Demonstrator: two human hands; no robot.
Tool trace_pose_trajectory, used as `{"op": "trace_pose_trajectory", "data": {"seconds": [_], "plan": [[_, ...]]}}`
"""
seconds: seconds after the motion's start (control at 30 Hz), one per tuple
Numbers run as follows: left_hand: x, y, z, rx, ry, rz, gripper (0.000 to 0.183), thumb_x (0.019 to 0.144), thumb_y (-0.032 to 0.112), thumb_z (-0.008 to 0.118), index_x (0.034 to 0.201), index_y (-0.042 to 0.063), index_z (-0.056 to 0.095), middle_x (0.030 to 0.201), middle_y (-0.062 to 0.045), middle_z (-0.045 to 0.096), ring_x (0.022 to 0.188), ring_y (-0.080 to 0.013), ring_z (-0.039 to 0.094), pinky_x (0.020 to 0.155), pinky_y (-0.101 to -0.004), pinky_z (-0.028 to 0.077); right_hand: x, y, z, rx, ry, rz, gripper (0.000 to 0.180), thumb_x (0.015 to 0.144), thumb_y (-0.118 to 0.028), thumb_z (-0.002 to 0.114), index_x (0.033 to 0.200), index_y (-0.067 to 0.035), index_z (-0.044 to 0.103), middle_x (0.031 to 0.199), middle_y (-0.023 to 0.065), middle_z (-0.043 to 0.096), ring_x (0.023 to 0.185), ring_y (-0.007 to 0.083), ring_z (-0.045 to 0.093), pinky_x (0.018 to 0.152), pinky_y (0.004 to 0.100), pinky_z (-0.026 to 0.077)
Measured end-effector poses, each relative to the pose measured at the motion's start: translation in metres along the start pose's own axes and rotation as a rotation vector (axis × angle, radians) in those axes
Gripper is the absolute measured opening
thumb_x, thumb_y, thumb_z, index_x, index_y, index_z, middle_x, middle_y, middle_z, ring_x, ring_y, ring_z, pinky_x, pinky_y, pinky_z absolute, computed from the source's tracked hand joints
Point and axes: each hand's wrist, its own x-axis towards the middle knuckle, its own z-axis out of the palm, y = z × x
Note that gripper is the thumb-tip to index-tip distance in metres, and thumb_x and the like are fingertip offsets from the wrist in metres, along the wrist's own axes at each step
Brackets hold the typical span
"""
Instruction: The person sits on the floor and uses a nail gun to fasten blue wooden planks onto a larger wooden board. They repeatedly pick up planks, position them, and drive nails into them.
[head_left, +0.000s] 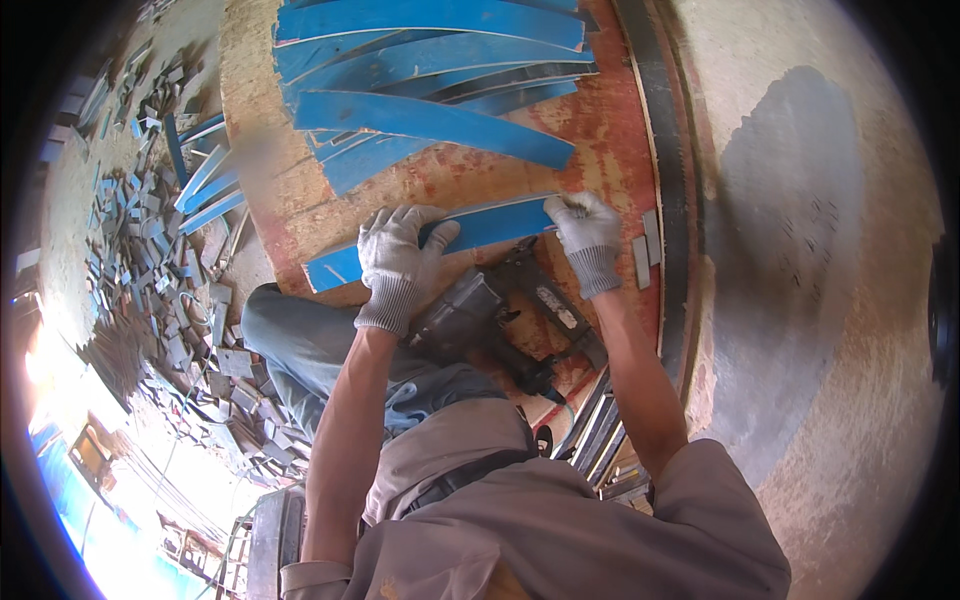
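Note:
A long blue-faced board strip (495, 225) lies slantwise before me, in both hands. My left hand (401, 251), in a pale knitted glove, is across its left half, fingers over the far edge and thumb toward the right. At the strip's right end my right hand (589, 225), gloved likewise, pinches the corner with curled fingers. Just below the strip, between my forearms, rests a black pneumatic nail gun (457, 315) on its side. Its long magazine (555, 300) reaches toward my right wrist, and no hand touches it.
Overlapping blue strips (435, 127) cover the far part of the worn reddish work board (607, 157). Small grey pieces (642, 261) lie near its right edge, beside a dark raised border (671, 165). Offcuts (150, 247) litter the floor at left. More strips (600, 427) are by my right elbow.

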Motion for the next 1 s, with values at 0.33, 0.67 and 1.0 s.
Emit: {"op": "trace_pose_trajectory", "data": {"seconds": [0.33,0.67,1.0], "plan": [[0.004,0.002,0.010,-0.010,0.069,-0.077,0.013,0.080,0.028,0.079,0.082,0.015,0.076,0.083,-0.002,0.073,0.089,-0.0250,0.064,0.094,-0.0406,0.043,-0.107,-0.008,-0.026,-0.772,-0.153,-0.513,0.080,0.087,-0.028,0.073,0.149,0.005,0.035,0.112,0.0183,0.063,0.095,0.0323,0.064,0.082,0.0420,0.053],[0.003,0.004,0.010,0.023,0.091,-0.064,0.012,0.080,0.028,0.078,0.081,0.016,0.075,0.083,-0.001,0.072,0.091,-0.0245,0.062,0.097,-0.0401,0.041,-0.172,0.037,0.036,-0.877,-0.464,0.261,0.110,0.079,-0.031,0.077,0.160,-0.003,0.008,0.113,0.0284,0.066,0.104,0.0413,0.066,0.091,0.0473,0.052],[0.004,0.007,0.008,0.011,0.034,-0.126,0.014,0.081,0.029,0.078,0.081,0.016,0.074,0.089,-0.001,0.072,0.095,-0.0250,0.061,0.104,-0.0411,0.037,-0.153,-0.066,-0.101,-0.215,-0.385,0.221,0.015,0.086,-0.018,0.074,0.088,-0.004,0.069,0.070,0.0077,0.068,0.063,0.0169,0.066,0.063,0.0320,0.052]]}}
